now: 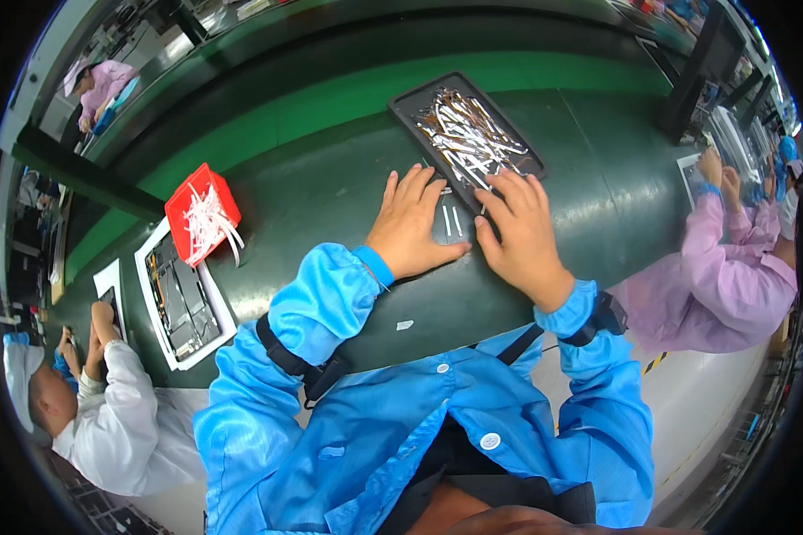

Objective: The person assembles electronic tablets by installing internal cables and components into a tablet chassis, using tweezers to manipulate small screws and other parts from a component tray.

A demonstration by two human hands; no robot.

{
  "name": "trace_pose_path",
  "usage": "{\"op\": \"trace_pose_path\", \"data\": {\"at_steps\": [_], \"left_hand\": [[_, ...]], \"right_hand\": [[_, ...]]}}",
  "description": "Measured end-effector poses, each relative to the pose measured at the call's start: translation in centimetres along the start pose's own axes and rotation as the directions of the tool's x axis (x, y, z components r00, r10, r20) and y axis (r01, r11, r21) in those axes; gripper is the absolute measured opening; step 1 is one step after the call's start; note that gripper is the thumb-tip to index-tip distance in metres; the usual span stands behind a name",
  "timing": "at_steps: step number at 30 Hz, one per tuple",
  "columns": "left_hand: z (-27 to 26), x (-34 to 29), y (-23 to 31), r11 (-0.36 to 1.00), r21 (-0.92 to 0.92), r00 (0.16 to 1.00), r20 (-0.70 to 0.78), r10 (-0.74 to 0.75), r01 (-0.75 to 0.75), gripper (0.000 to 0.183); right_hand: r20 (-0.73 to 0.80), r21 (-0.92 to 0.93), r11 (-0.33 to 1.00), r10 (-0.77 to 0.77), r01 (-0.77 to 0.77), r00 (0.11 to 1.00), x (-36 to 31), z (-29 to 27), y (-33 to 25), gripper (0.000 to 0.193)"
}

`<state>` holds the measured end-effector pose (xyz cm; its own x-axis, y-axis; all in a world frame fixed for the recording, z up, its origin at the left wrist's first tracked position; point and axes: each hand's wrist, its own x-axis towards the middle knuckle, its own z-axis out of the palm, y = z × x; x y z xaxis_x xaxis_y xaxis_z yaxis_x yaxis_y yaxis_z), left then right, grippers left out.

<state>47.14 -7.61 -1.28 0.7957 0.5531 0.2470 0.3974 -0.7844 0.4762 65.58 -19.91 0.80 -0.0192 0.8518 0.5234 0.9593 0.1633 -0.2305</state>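
My left hand (410, 234) rests on the green table with its fingers spread and its thumb stretched toward the right. Two thin white strips (453, 221) lie side by side on the tabletop between my hands. My right hand (528, 239) is open too, its fingertips over the near edge of a black tray (404, 109). Inside the tray is a loose heap of narrow white and brown strips (473, 129) that look like flat ribbon cables. Nothing shows between the fingers of either hand.
A red bin (180, 234) of pinkish-white strips stands at the left, beside an opened electronic device (183, 299) on a white sheet. A small white scrap (405, 325) lies near the table's front edge. Co-workers sit at left (120, 419) and right (732, 276).
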Motion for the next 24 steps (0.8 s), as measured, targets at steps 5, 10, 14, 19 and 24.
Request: {"op": "trace_pose_path", "data": {"at_steps": [5,10,14,19,24], "left_hand": [[1.6,1.0,0.7,0.999,0.01,0.993,-0.111,-0.042,0.043,0.075],[2.2,1.4,-0.1,0.995,0.074,0.978,-0.19,0.086,-0.073,0.042],[1.7,0.9,-1.2,0.995,0.008,0.985,-0.142,0.1,-0.1,0.03],[1.7,0.6,-1.3,0.991,-0.091,0.991,-0.106,0.085,-0.095,0.032],[1.8,0.8,-0.2,0.99,-0.135,0.979,-0.203,0.004,-0.032,0.042]], "right_hand": [[-0.005,0.085,0.996,0.042,-0.041,0.999,0.0,-1.0,1.0,0.037],[-0.022,-0.024,1.0,0.007,-0.008,1.0,0.0,0.1,3.7,0.033],[-0.041,0.006,0.998,0.061,-0.061,0.997,-0.1,0.3,4.5,0.025],[-0.044,0.1,0.992,0.079,-0.075,0.996,0.1,0.4,4.1,0.017],[-0.093,0.135,0.985,0.124,-0.111,0.988,0.5,0.9,4.1,0.012]]}}
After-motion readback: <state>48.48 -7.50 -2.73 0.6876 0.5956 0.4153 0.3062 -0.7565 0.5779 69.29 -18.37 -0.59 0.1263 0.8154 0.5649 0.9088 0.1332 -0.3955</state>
